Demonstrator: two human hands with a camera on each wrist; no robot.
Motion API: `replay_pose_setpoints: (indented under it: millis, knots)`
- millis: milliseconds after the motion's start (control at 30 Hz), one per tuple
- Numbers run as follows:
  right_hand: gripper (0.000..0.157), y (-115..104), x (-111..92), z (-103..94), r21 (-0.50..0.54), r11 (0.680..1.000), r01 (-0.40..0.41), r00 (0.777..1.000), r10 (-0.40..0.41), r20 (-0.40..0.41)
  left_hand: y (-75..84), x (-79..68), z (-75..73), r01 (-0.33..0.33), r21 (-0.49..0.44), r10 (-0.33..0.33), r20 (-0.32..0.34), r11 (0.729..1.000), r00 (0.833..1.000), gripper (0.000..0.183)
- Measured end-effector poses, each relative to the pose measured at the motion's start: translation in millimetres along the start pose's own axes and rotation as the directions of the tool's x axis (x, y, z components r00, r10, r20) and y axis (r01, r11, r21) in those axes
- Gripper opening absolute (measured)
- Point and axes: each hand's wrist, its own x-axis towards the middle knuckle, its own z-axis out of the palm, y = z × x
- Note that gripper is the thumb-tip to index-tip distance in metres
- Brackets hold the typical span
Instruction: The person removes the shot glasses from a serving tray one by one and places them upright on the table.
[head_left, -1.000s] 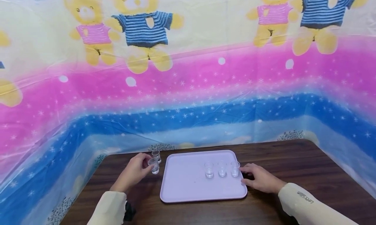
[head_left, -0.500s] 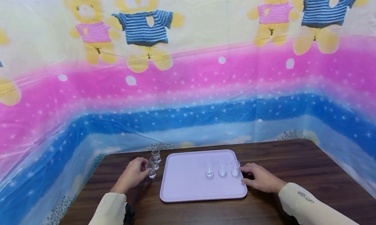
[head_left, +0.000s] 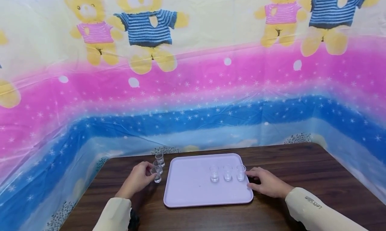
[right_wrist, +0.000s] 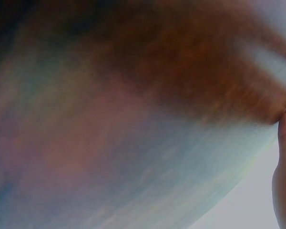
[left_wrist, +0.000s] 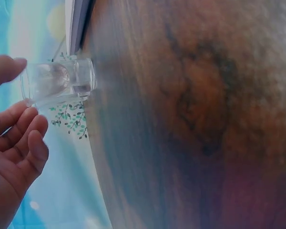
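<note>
Since half a second ago, the near glass point(head_left: 156, 175) has shifted slightly toward the tray point(head_left: 193, 194); little else has changed place. The left hand point(head_left: 135, 179) has its grip narrowed to the glass's width, thumb and fingertips pinching it near the rim. The glass is upright, its base apparently on the surface point(head_left: 307, 177). Behind it, the middle glass point(head_left: 157, 166) and far glass point(head_left: 160, 160) continue the line, left of the tray. Three tray glasses point(head_left: 227, 173) stand in a crosswise row on the tray's right half. The right hand point(head_left: 265, 183) has a relaxed grip, thumb and forefinger parted, beside the rightmost of these; whether it touches that glass I cannot tell. Teddy-bear cloth point(head_left: 211, 90) hangs behind. Judging from this layout, the tray row looks set and the other nearly so; releasing the near glass seems to remain, any further step being unclear.
</note>
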Motion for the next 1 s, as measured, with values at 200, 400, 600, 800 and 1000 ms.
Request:
replay_pose_setpoints:
  millis: [200, 400, 600, 800, 1000]
  knots:
    - [0.051, 3.7, -0.4, 0.3, 0.003, 1.000, -0.001, 1.000, 0.001, 0.001, 9.2, 1.7, -1.1, -0.097, 0.011, 0.098, -0.088, 0.995, 0.991, 0.037]
    - [0.050, 4.2, -0.8, 0.2, 0.011, 1.000, 0.000, 1.000, 0.000, -0.001, 22.9, 7.1, 2.6, -0.182, -0.014, 0.181, -0.088, 0.983, 0.980, 0.041]
    - [0.051, 4.3, 0.1, 1.0, 0.017, 1.000, 0.003, 1.000, -0.003, 0.000, 31.8, 10.0, 9.8, -0.192, -0.063, 0.190, -0.047, 0.979, 0.981, 0.038]
    - [0.050, 4.6, 2.4, 1.3, 0.007, 1.000, 0.019, 1.000, -0.019, -0.007, 44.9, 11.9, 17.1, -0.298, -0.084, 0.296, -0.043, 0.951, 0.954, 0.038]
    - [0.050, 2.7, 3.4, 0.9, 0.011, 1.000, 0.010, 1.000, -0.010, -0.007, 67.0, 16.4, 29.1, -0.348, -0.105, 0.350, -0.005, 0.931, 0.937, 0.039]
